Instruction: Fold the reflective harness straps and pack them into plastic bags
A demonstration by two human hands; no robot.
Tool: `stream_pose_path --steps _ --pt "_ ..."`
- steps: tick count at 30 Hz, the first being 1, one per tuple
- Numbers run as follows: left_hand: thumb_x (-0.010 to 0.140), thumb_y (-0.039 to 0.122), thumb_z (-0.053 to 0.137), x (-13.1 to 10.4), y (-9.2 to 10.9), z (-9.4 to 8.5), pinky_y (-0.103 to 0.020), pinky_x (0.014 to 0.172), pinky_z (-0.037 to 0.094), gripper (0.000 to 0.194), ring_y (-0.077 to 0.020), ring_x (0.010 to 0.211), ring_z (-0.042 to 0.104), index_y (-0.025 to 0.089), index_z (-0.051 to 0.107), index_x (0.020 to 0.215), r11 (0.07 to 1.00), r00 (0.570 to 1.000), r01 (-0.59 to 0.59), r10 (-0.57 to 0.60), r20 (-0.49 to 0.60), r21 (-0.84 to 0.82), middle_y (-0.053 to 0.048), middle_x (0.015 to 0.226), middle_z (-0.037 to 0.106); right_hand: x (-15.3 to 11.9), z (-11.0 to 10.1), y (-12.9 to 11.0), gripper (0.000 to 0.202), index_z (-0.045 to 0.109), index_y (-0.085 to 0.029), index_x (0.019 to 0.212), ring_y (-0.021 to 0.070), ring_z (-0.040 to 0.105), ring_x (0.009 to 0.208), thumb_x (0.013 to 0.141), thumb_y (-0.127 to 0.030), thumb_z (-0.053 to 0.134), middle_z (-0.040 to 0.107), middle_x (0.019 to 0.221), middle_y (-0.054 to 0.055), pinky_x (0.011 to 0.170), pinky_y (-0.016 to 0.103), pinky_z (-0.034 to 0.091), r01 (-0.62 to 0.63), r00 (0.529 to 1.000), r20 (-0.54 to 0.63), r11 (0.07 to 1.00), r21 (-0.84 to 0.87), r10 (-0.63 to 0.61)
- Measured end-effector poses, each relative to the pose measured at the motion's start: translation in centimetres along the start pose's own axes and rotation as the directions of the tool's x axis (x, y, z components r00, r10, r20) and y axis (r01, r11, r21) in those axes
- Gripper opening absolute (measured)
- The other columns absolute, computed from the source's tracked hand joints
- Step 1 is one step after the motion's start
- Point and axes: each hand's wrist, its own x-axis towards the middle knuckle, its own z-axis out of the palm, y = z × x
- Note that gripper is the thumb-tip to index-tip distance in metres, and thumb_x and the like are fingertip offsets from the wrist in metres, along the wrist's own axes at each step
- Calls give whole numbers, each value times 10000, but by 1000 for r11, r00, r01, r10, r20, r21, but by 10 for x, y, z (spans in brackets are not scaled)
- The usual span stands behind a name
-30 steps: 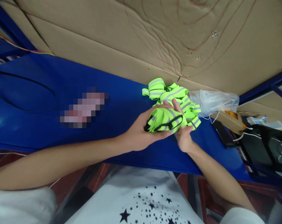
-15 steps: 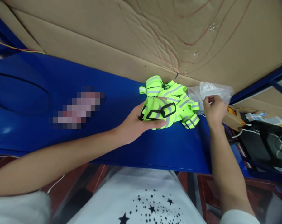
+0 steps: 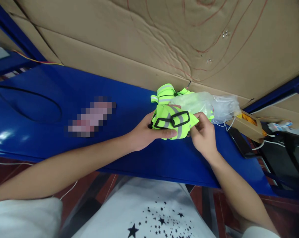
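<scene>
A folded bundle of neon-green reflective strap (image 3: pixel 167 115) with grey stripes and black plastic buckles is gripped in my left hand (image 3: pixel 145 134), thumb across its front. My right hand (image 3: pixel 205 135) pinches the bundle's pointed right end, its fingertips partly hidden. Behind the bundle, more green straps (image 3: pixel 165 94) are heaped on the blue table (image 3: pixel 129 99). A clear plastic bag (image 3: pixel 208 102) lies across the right part of that heap, just beyond my right hand.
Cardboard (image 3: pixel 102 49) lines the back of the table. At right are a black phone-like slab (image 3: pixel 242 143), an open cardboard box (image 3: pixel 250 127) with orange contents, and white cables. A pixelated item (image 3: pixel 91 119) and a black cable (image 3: pixel 40 93) lie at left.
My right hand has moved left, from the plastic bag to the strap bundle. The bag now spreads leftward over the heaped straps. My left hand keeps its hold, and the view has shifted slightly.
</scene>
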Motion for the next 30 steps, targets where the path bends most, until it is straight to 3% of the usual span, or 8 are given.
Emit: stream_pose_path --steps 3,5,9,11,14,20,25,30 --pt "668 215 930 3 -1 -2 -417 986 558 692 -313 1229 666 244 668 1309 1000 1000 -5 5 -16 11 -81 1280 730 5 1 4 62 525 -242 926 118 553 398 940 -268 580 577 525 -100 426 228 439 -104 995 29 950 294 100" --pt "664 224 931 4 0 -2 -430 997 551 679 -316 1225 667 235 675 1293 1000 1000 -4 4 -18 22 -83 1274 733 4 3 3 88 536 -243 939 114 565 412 964 -301 598 586 546 -95 430 226 451 -62 996 -35 946 317 78" --pt "649 232 936 2 2 1 -428 1028 527 631 -303 1217 653 199 678 1224 987 996 -53 63 -64 149 -82 1259 722 -5 4 1 50 588 -243 1016 126 645 583 984 -269 617 672 734 -34 555 257 516 182 951 -250 983 -24 -183" --pt "616 220 952 1 1 1 -394 975 542 649 -270 1148 663 211 646 1188 974 985 -88 117 -130 208 -53 1194 717 -8 4 1 78 605 -241 1056 136 670 673 981 -233 623 695 835 -3 621 272 529 257 912 -268 943 -212 -309" --pt "579 191 965 2 -2 -1 -335 882 552 688 -203 1028 671 261 579 1144 986 966 -93 124 -227 141 23 1074 697 -9 6 3 97 605 -238 1079 156 678 717 985 -214 610 700 859 14 665 295 543 317 892 -212 888 -334 -399" --pt "640 167 922 11 -2 -2 -388 1027 500 508 -220 1095 683 202 677 1083 998 978 -5 -7 -208 -55 -21 1105 742 -8 12 9 167 600 -252 1121 173 686 709 965 -211 640 709 813 0 713 329 566 388 890 -102 855 -344 -445" --pt "638 180 932 12 -3 0 -409 1053 504 486 -232 1125 689 232 692 1057 992 976 -46 21 -216 -113 -5 1102 757 -10 14 9 225 594 -253 1181 178 702 734 963 -215 630 722 846 9 740 335 592 407 882 -80 837 -366 -464" --pt "667 178 908 13 -8 -3 -399 1094 467 483 -219 1180 666 234 676 1087 991 963 -73 41 -267 -113 1 1152 745 -15 26 3 196 569 -254 1152 156 707 719 966 -241 628 716 831 -8 685 291 602 299 943 -85 932 -205 -321"
